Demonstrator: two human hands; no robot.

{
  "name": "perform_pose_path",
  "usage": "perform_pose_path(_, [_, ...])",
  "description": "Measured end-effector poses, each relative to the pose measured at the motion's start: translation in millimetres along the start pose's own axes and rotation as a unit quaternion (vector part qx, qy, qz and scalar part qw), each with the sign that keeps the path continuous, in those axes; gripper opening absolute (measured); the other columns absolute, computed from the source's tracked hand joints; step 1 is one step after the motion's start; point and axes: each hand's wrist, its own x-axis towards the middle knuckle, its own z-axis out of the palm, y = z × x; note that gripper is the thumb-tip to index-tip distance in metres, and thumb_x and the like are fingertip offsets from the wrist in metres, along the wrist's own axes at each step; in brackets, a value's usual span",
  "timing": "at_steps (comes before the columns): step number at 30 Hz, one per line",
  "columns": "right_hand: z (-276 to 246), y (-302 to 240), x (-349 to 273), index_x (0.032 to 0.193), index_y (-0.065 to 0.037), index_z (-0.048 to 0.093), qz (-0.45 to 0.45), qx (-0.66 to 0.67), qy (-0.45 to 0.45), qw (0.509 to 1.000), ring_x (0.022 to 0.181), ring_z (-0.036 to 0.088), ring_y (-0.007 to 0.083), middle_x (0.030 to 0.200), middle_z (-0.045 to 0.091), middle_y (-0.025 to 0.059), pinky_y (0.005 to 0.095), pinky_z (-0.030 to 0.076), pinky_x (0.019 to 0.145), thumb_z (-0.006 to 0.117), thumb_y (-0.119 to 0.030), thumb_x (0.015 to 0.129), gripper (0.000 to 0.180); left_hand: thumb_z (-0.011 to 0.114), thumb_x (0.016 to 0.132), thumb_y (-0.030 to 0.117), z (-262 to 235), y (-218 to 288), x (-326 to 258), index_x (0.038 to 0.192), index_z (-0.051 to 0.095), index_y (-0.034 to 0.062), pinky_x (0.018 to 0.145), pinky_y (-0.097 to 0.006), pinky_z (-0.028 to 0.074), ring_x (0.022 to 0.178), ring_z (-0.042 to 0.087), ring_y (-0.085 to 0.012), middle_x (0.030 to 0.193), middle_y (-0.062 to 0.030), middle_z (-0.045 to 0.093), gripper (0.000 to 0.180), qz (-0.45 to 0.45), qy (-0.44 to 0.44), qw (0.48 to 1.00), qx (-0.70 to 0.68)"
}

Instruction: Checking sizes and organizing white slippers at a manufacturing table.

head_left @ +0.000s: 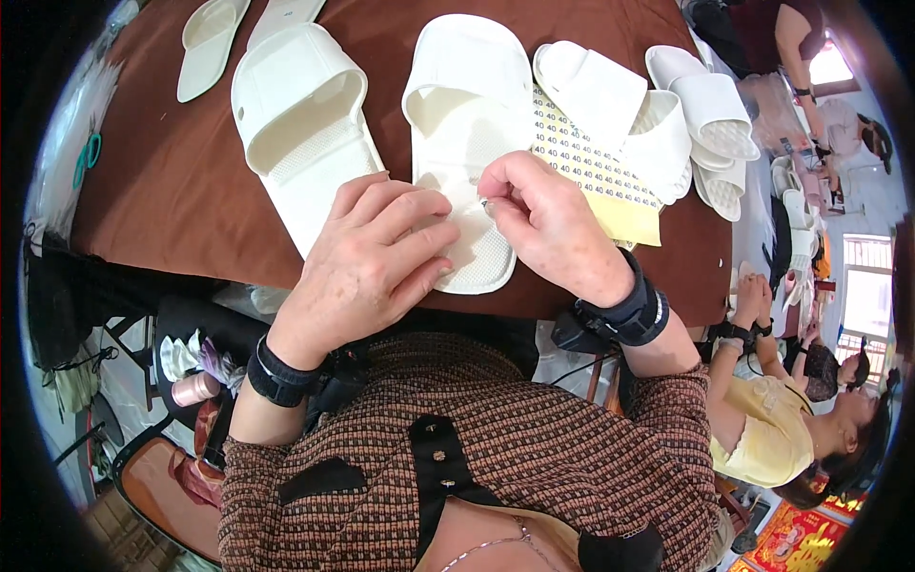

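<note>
A white slide slipper (467, 71) lies in front of me with its heel end toward me. My left hand (376, 253) rests across its left edge, fingers bent and a little apart, the fingertips over the insole. Above the same insole my right hand (543, 219) pinches a small sticker (484, 203) between thumb and forefinger; most of it is hidden. A second white slipper (300, 81) lies to the left, its heel partly behind my left hand. To the right is a yellow sticker sheet (591, 167) with rows of dark printed marks.
Several white slippers (705, 110) are piled at the right, some over the sheet. Another slipper (205, 48) lies far left on the brown tablecloth (152, 191). Teal scissors (88, 160) are at the left edge. A co-worker in yellow (762, 429) sits to the right.
</note>
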Motion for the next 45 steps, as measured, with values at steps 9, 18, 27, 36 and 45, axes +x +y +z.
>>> perform_pose_path(9, [-5.9,7.6,8.6,0.098,0.000,0.055,-0.001,0.023,-0.031,0.999,0.082,0.064,0.0331,0.090,0.061,0.0172,0.0385,0.052,0.072,0.058,0.002,0.085,0.014,0.076,0.076,0.014,-2.3,2.4,2.8,0.102,0.069,0.0088,0.100,-0.042,0.041,0.109,0.055,-0.0273,0.112,-0.0056,0.062,0.027,-0.002,-0.016,1.000,0.007])
perform_pose_path(18, [-13.6,7.8,21.0,0.099,0.001,0.058,0.056,0.044,-0.083,0.994,0.076,0.065,0.0253,0.082,0.064,0.0126,0.0355,0.052,0.070,0.059,-0.001,0.085,0.014,0.074,0.075,0.011,-3.1,3.1,5.2,0.110,0.067,0.0099,0.097,-0.041,0.039,0.107,0.054,-0.0290,0.114,-0.0063,0.060,0.035,-0.016,-0.031,0.999,-0.006])
perform_pose_path(27, [-10.4,7.3,23.4,0.096,0.002,0.058,0.033,0.013,-0.058,0.998,0.075,0.065,0.0285,0.078,0.064,0.0143,0.0370,0.052,0.069,0.059,-0.003,0.084,0.012,0.072,0.075,0.009,-5.3,4.8,8.6,0.115,0.067,0.0104,0.095,-0.040,0.039,0.105,0.052,-0.0296,0.115,-0.0077,0.059,0.041,-0.019,-0.051,0.999,-0.007])
perform_pose_path(36, [-2.0,12.1,23.5,0.095,0.001,0.057,-0.013,-0.018,-0.001,1.000,0.077,0.064,0.0319,0.082,0.063,0.0167,0.0390,0.051,0.070,0.060,-0.002,0.084,0.012,0.072,0.075,0.010,-6.4,7.3,10.6,0.115,0.067,0.0104,0.095,-0.040,0.039,0.105,0.052,-0.0293,0.114,-0.0075,0.058,0.041,-0.023,-0.059,0.998,0.004])
perform_pose_path(45, [-6.6,23.1,25.4,0.100,0.001,0.059,0.018,0.060,-0.031,0.998,0.079,0.067,0.0301,0.084,0.066,0.0169,0.0376,0.053,0.071,0.060,-0.003,0.086,0.014,0.072,0.074,0.010,-5.3,8.1,14.2,0.115,0.067,0.0112,0.092,-0.040,0.039,0.102,0.052,-0.0286,0.111,-0.0067,0.058,0.041,-0.029,-0.062,0.998,0.011])
